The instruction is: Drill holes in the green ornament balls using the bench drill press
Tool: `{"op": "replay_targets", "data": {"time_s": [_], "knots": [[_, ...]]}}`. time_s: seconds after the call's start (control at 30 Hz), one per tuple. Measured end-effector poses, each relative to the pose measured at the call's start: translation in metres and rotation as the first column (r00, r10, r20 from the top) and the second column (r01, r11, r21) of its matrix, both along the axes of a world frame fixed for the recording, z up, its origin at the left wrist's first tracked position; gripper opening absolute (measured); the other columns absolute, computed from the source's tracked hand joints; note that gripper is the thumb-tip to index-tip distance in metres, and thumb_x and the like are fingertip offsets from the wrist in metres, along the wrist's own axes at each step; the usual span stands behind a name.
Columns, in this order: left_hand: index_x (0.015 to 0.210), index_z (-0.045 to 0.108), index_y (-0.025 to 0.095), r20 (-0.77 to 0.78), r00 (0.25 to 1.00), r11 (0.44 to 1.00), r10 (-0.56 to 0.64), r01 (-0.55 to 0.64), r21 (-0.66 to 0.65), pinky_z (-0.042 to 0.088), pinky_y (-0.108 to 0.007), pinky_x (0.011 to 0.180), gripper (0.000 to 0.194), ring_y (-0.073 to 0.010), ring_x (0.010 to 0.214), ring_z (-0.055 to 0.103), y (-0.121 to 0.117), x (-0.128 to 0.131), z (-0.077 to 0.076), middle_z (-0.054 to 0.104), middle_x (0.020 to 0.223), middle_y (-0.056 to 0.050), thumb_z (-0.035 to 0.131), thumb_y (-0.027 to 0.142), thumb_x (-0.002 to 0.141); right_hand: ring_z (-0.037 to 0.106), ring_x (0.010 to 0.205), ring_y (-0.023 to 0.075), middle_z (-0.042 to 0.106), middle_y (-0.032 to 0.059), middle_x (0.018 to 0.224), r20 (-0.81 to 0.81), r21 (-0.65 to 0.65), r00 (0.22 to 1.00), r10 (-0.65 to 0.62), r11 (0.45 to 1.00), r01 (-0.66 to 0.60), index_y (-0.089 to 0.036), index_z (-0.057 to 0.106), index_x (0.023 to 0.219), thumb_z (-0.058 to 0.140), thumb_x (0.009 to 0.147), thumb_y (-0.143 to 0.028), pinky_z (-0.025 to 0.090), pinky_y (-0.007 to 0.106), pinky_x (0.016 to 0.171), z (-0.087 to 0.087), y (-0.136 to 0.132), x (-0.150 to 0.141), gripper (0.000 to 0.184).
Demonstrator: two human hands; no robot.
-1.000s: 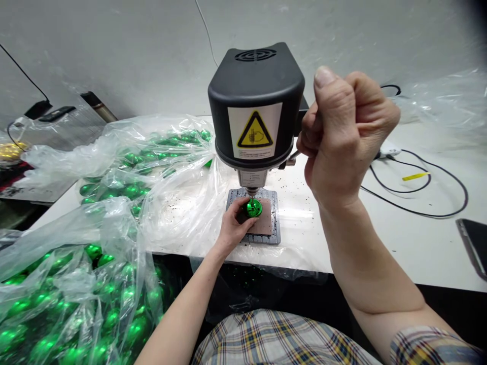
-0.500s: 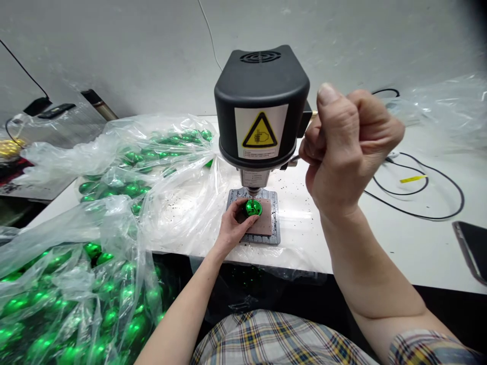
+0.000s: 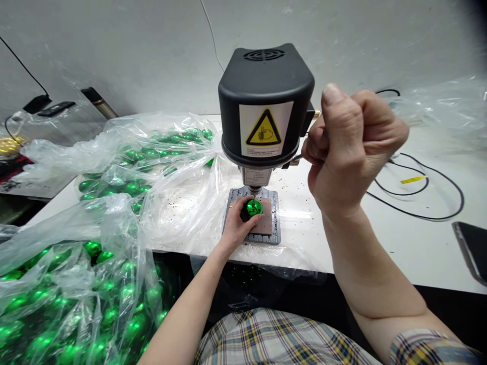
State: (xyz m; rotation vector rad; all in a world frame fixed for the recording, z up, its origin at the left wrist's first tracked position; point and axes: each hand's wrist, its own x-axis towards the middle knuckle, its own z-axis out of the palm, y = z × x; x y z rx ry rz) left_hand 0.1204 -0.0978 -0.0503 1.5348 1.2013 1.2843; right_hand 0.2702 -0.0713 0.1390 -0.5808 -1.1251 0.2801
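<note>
A black bench drill press [image 3: 268, 76] with a yellow warning label stands in the middle of the view. Under its chuck, a shiny green ball [image 3: 254, 208], like a Christmas bauble, rests on a brown square board [image 3: 265, 225] over the grey slotted base [image 3: 277, 239]. My left hand [image 3: 236, 225] holds that ball from the left, thumb in front and fingers behind. The thin drill bit [image 3: 254, 197] meets the ball's top; whether it has entered, I cannot tell. My right hand [image 3: 352, 147] is closed on the press's lever [image 3: 299, 158], raised beside the head; the grip is mostly hidden.
Clear plastic bags full of green balls [image 3: 131, 187] cover the table's left, with another large bag [image 3: 76, 299] at the lower left. Dark shavings dot the white table [image 3: 300, 243]. A black cable [image 3: 418, 215] and a phone [image 3: 472, 251] lie to the right.
The press and both hands appear slightly farther right in the view. My left fingers have shifted a little around the ball, while my right hand keeps its grip.
</note>
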Motion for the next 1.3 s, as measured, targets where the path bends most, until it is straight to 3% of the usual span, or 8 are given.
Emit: {"op": "replay_targets", "data": {"time_s": [0.17,0.37,0.77,0.93,1.07,1.3], "knots": [[0.122,0.059,0.024,0.055,0.998,0.998,-0.008,0.012,-0.065,0.045,-0.041,0.103,0.054,-0.0265,0.115,0.059,-0.001,-0.002,-0.007,0.064,0.119,-0.008,0.083,0.033,0.074,0.028,0.043,0.0076,0.027,-0.0039,0.05,-0.013,0.01,1.0,0.004,1.0,-0.004,-0.021,0.028,0.054,0.064,0.088,-0.024,0.02,0.028,0.041,-0.001,-0.001,0.0,0.05],[0.115,0.059,0.021,0.1,0.994,0.993,-0.034,0.045,-0.105,0.049,-0.039,0.096,0.047,-0.0255,0.108,0.063,-0.003,-0.001,-0.003,0.066,0.111,-0.008,0.082,0.035,0.076,0.03,0.041,0.007,0.026,-0.0048,0.048,0.036,0.061,0.998,-0.047,0.997,0.045,-0.019,0.027,0.053,0.064,0.09,-0.03,0.022,0.028,0.04,-0.009,-0.002,0.001,0.053],[0.112,0.057,0.02,0.135,0.99,0.992,-0.045,0.06,-0.108,0.048,-0.039,0.096,0.047,-0.0243,0.106,0.062,-0.002,-0.001,-0.003,0.065,0.11,-0.007,0.083,0.032,0.075,0.03,0.039,0.0069,0.024,-0.0044,0.045,0.09,0.174,0.995,-0.041,0.984,0.025,-0.018,0.02,0.051,0.06,0.085,-0.018,0.02,0.03,0.041,-0.034,-0.021,0.0,0.053],[0.113,0.057,0.02,0.119,0.991,0.994,-0.058,0.068,-0.083,0.048,-0.039,0.097,0.047,-0.0242,0.107,0.062,-0.002,-0.003,-0.005,0.065,0.111,-0.007,0.082,0.033,0.075,0.027,0.04,0.0067,0.025,-0.0053,0.047,0.137,0.333,0.99,-0.02,0.943,-0.027,-0.018,0.021,0.055,0.056,0.079,-0.004,0.022,0.027,0.038,-0.047,-0.02,0.003,0.045],[0.113,0.056,0.02,0.105,0.992,0.994,-0.066,0.074,-0.075,0.048,-0.039,0.097,0.047,-0.024,0.108,0.062,-0.001,-0.003,-0.007,0.065,0.111,-0.008,0.081,0.033,0.077,0.027,0.041,0.0052,0.03,-0.0058,0.051,0.226,0.469,0.974,-0.027,0.879,-0.085,-0.018,0.024,0.056,0.055,0.071,0.002,0.023,0.026,0.038,-0.06,-0.013,0.007,0.04],[0.116,0.054,0.019,0.057,0.997,0.996,-0.053,0.057,-0.075,0.049,-0.041,0.098,0.049,-0.025,0.109,0.062,0.0,-0.003,-0.011,0.064,0.113,-0.009,0.08,0.033,0.077,0.029,0.042,0.0047,0.03,-0.0056,0.055,0.255,0.52,0.967,-0.018,0.846,-0.122,-0.019,0.023,0.058,0.052,0.072,0.006,0.022,0.026,0.043,-0.068,-0.01,0.008,0.04]]}}
